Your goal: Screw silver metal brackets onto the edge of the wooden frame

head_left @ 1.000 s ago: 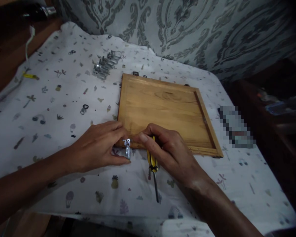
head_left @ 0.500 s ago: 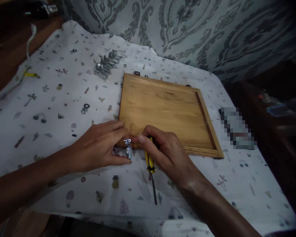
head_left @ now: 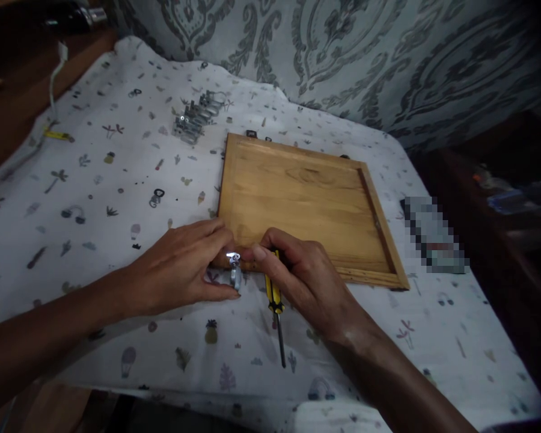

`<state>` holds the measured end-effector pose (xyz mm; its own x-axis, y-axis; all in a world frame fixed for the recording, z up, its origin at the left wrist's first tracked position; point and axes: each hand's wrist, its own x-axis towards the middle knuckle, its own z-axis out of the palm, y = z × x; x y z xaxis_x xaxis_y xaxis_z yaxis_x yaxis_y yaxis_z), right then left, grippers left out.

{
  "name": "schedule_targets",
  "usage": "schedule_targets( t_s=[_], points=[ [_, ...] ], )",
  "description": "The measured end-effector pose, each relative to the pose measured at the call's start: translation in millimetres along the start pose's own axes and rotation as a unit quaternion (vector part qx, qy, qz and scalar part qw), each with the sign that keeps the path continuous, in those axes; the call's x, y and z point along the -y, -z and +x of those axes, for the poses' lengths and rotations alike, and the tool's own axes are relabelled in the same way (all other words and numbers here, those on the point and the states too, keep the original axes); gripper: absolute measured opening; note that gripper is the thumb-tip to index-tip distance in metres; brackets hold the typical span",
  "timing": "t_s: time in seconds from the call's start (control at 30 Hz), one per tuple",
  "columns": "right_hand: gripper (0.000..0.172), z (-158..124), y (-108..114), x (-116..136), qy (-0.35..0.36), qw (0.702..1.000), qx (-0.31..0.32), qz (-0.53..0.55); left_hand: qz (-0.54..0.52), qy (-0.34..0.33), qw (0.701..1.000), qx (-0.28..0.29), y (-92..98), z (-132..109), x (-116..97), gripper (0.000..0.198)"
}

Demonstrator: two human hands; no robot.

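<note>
Head view: the left hand (head_left: 184, 261) comes in from the left, forearm low and nearly level, palm down, its fingers bent over the near left corner of a wooden panel (head_left: 297, 204) and its thumb stretched beneath a metal hinge (head_left: 235, 278). Thumb and fingers close partway, with the hinge held between them at the panel's near edge. From the lower right, the right hand (head_left: 309, 279) reaches up and inward, curled around a screwdriver (head_left: 275, 294), thumb and forefinger tips together just beside the hinge. The screwdriver's shaft points back toward the wearer, away from the panel; the hinge's long axis runs the same general way, and the panel's runs left to right, its right end nearer. The curled fingers hide the handle's upper end, and whether the right fingertips pinch something small cannot be told. Both forearms are cut off by the frame.
</note>
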<state>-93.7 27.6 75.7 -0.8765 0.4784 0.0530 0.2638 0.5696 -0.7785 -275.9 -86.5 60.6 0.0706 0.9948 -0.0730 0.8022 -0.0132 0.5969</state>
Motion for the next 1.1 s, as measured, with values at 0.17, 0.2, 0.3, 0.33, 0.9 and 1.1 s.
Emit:
schedule_targets(
  t_s=[0.17, 0.2, 0.3, 0.33, 0.9, 1.1],
  points=[
    [0.039, -0.5, -0.2, 0.1, 0.002, 1.000, 0.001, 0.002, 0.006, 0.003, 1.000, -0.001, 0.5, 0.0, -0.9, 0.037],
    [0.039, -0.4, -0.2, 0.0, 0.002, 1.000, 0.000, 0.001, 0.007, 0.005, 1.000, 0.000, 0.7, -0.2, -1.2, 0.037],
    [0.037, 0.3, -0.4, -0.4, 0.005, 1.000, -0.001, -0.001, 0.005, 0.007, 1.000, 0.006, 1.0, -0.6, -1.2, 0.034],
    [0.036, 0.4, -0.3, -0.4, 0.007, 1.000, -0.002, 0.000, 0.004, 0.006, 1.000, 0.006, 0.9, -0.6, -0.9, 0.034],
    [0.035, 0.4, -1.2, -2.5, -0.001, 1.000, -0.003, 0.027, 0.011, 0.008, 1.000, -0.001, -0.7, 2.0, -0.6, 0.036],
    [0.035, -2.2, 5.0, 0.6, -0.014, 0.992, -0.096, 0.079, 0.007, 0.005, 1.000, -0.006, -0.8, 1.3, 1.2, 0.037]
  ],
)
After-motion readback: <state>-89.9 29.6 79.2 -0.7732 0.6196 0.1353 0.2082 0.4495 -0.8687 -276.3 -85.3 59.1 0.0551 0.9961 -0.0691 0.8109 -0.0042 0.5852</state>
